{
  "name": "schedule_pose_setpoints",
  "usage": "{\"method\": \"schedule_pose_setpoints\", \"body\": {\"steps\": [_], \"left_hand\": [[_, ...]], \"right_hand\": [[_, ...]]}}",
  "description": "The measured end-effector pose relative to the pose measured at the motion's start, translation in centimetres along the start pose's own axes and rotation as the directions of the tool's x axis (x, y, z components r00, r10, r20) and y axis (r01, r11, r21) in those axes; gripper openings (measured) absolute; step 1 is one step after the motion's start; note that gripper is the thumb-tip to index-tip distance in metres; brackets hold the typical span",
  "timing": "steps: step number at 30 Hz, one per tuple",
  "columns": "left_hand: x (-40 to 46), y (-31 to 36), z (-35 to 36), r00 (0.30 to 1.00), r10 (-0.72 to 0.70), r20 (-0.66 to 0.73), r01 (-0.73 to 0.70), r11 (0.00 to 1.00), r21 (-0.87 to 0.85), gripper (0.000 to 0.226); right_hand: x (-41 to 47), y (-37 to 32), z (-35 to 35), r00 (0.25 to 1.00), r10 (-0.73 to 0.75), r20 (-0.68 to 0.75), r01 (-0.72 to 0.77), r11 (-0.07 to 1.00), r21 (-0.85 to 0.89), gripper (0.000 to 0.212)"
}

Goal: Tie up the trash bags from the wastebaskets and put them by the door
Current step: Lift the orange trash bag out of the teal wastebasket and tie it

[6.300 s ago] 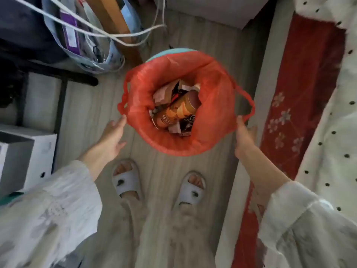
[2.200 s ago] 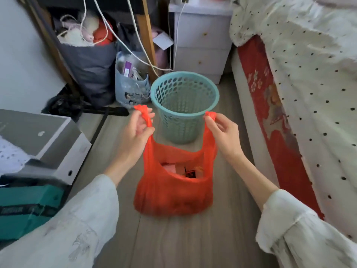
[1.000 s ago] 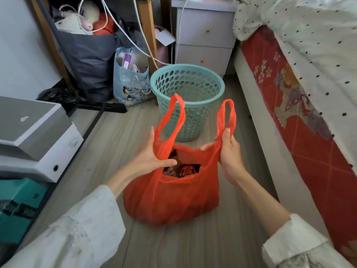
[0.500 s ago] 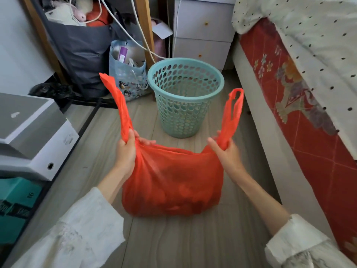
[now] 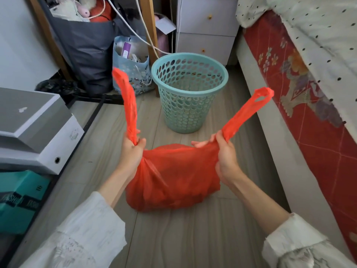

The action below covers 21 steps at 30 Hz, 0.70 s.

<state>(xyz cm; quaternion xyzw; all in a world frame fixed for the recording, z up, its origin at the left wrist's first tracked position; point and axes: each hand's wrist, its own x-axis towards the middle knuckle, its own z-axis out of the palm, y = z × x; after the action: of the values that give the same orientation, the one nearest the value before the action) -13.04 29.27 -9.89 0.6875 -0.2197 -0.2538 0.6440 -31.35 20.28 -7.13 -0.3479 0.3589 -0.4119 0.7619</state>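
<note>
A full orange trash bag [image 5: 177,175] sits on the wooden floor in front of me, its mouth pulled closed. My left hand [image 5: 131,153] grips the base of the bag's left handle [image 5: 127,101], which stands upright. My right hand [image 5: 226,153] grips the base of the right handle [image 5: 249,111], which stretches out to the upper right. Behind the bag stands the teal perforated wastebasket [image 5: 188,91], with no bag in it.
A bed with a red patterned side [image 5: 301,105] and a dotted cover runs along the right. White and teal boxes [image 5: 32,132] are stacked at the left. Grey and blue bags [image 5: 133,64], cables and a white drawer unit [image 5: 206,29] crowd the back.
The two handles have been drawn further apart and the bag's mouth has closed over the trash. Earlier, the bag came out of the wastebasket and onto the floor.
</note>
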Motion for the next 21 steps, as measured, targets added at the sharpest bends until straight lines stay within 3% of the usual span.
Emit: {"method": "schedule_pose_setpoints", "body": {"steps": [4,6,11,13,17,19,21], "left_hand": [[-0.3,-0.2,-0.5,0.998,0.056,0.042,-0.061,0.989,0.134,0.028],[-0.7,-0.2,-0.6,0.994,0.080,0.068,-0.090,0.983,0.163,0.023],[-1.0,-0.4,-0.9,0.994,-0.066,0.088,0.075,0.992,-0.098,0.031],[-0.9,-0.4,-1.1,0.999,-0.036,-0.005,0.036,0.997,-0.065,0.035],[-1.3,-0.5,-1.0,0.990,0.016,-0.137,-0.018,1.000,-0.012,0.030],[-1.2,0.0,-0.7,0.987,-0.027,-0.157,0.009,0.994,-0.110,0.018],[-0.7,0.0,-0.6,0.988,-0.091,-0.126,0.061,0.974,-0.218,0.022]], "right_hand": [[-0.2,0.0,-0.2,0.992,0.112,-0.062,-0.097,0.974,0.205,0.038],[0.0,0.2,-0.6,0.989,0.118,-0.084,-0.098,0.974,0.205,0.039],[-0.3,0.5,-0.9,0.997,0.071,-0.024,-0.070,0.996,0.055,0.040],[-0.7,0.2,-0.7,0.999,0.047,-0.001,-0.047,0.998,0.032,0.039],[-1.0,-0.9,-0.4,0.997,0.075,-0.031,-0.066,0.976,0.210,0.042],[-0.6,-1.0,-0.7,0.995,0.072,-0.072,-0.051,0.966,0.254,0.042],[-0.4,-0.8,-1.0,0.993,0.076,-0.086,-0.052,0.966,0.253,0.041]]}}
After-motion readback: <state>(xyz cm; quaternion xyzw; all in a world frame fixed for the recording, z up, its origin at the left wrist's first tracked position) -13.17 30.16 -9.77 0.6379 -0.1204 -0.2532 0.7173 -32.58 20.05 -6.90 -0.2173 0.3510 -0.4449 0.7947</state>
